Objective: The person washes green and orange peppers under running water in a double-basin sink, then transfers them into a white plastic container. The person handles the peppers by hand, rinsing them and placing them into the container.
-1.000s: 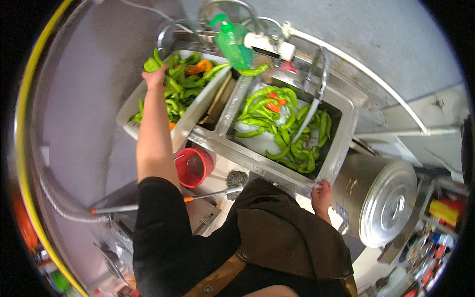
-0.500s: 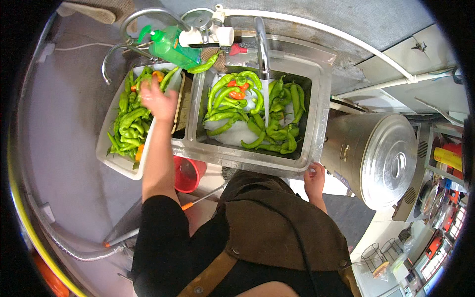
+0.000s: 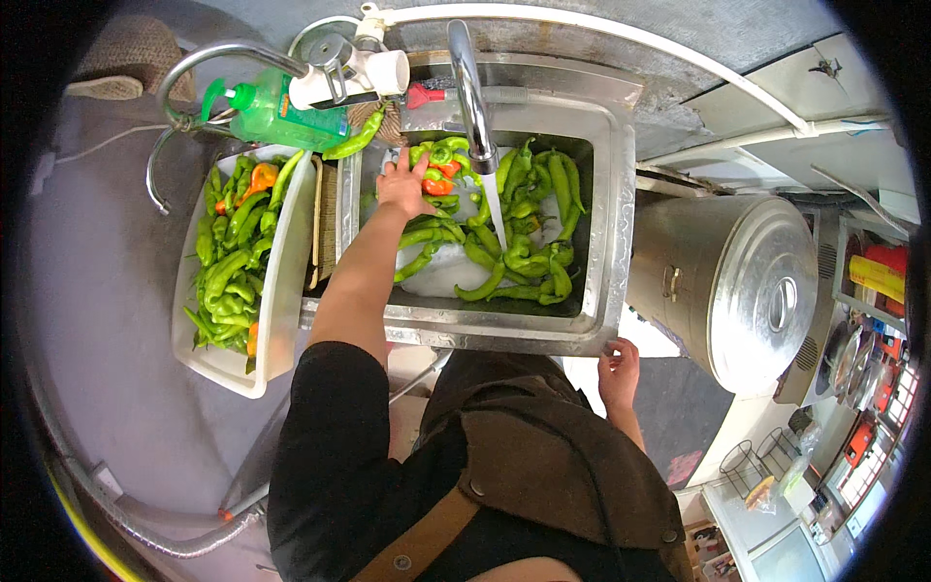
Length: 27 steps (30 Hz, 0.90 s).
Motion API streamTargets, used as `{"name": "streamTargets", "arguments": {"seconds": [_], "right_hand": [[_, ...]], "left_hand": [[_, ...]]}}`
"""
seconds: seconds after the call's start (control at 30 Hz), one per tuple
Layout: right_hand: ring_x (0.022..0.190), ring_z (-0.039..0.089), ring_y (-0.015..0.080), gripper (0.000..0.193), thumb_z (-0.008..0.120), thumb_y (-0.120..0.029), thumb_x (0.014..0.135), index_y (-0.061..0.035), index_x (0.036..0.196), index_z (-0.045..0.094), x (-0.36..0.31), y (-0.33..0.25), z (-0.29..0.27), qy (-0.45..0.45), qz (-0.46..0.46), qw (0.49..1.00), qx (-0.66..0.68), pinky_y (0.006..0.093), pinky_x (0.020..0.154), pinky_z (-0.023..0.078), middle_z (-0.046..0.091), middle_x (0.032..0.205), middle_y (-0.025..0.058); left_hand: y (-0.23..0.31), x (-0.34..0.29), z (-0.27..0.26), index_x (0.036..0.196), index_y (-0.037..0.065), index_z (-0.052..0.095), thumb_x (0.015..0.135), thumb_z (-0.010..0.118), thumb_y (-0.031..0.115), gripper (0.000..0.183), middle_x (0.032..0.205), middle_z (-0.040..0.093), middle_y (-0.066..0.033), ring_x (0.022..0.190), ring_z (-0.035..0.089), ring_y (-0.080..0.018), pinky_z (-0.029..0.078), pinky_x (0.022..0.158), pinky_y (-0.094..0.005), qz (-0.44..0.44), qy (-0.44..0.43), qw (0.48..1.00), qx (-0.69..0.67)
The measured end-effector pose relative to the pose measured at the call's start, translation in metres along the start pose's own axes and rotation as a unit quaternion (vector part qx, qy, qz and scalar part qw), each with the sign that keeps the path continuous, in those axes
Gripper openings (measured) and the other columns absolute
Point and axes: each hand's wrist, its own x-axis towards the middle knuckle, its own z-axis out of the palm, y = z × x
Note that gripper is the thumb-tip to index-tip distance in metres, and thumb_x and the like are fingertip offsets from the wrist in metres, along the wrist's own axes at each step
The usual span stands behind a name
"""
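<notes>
Glossy, curved green peppers (image 3: 562,184) are lying heaped in the steel sink (image 3: 613,233), with a few orange-red peppers (image 3: 438,185) glowing toward its far left corner. Along the right wall, the long ones are pointing from the far edge toward the near edge; by the near edge, several are running more crosswise, their ends curling. The left hand (image 3: 403,186) is spreading its fingers over the far left corner's peppers, grasping nothing that I can see. The right hand (image 3: 619,372) is bending its fingers at the near right corner; I can't tell whether they're gripping the rim. The faucet (image 3: 467,87) is pouring water (image 3: 493,209) among the peppers. Beyond the sink's left edge, a white tub (image 3: 278,291) is holding more peppers (image 3: 228,272), mostly lying lengthwise.
</notes>
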Motion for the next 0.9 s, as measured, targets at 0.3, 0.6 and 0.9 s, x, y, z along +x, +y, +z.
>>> {"name": "streamTargets", "arguments": {"seconds": [0.3, 0.6, 0.9], "right_hand": [[0.080, 0.058, 0.0202, 0.020, 0.062, -0.001, 0.074, -0.0017, 0.093, 0.056, -0.001, 0.002, 0.006, -0.005, 0.011, 1.000, -0.012, 0.0273, 0.064, 0.050, 0.051, 0.113, 0.0147], [0.075, 0.059, 0.0209, 0.019, 0.062, -0.003, 0.075, -0.0015, 0.092, 0.056, 0.002, 0.002, 0.007, 0.000, 0.001, 1.000, -0.023, 0.0291, 0.065, 0.052, 0.051, 0.111, 0.0150], [0.075, 0.058, 0.0179, 0.018, 0.062, 0.000, 0.073, -0.0014, 0.091, 0.057, -0.003, 0.001, 0.009, -0.004, 0.016, 1.000, 0.010, 0.0263, 0.063, 0.050, 0.049, 0.115, 0.0157]], "left_hand": [[0.016, 0.010, 0.001, 0.137, 0.031, 0.035, 0.050, 0.084, 0.040, 0.100, 0.143, 0.022, -0.0158, 0.122, 0.037, -0.0355, 0.045, 0.093, -0.0422, -0.006, -0.039, 0.999, -0.002], [0.015, 0.016, 0.005, 0.137, 0.022, 0.033, 0.050, 0.082, 0.048, 0.104, 0.144, 0.020, -0.0189, 0.125, 0.034, -0.0388, 0.039, 0.100, -0.0415, 0.049, -0.044, 0.997, -0.039], [0.011, 0.039, 0.023, 0.122, 0.015, 0.052, 0.070, 0.067, 0.033, 0.057, 0.118, 0.049, -0.0206, 0.100, 0.057, -0.0341, 0.047, 0.087, -0.0388, 0.015, 0.035, 0.983, -0.180]]}}
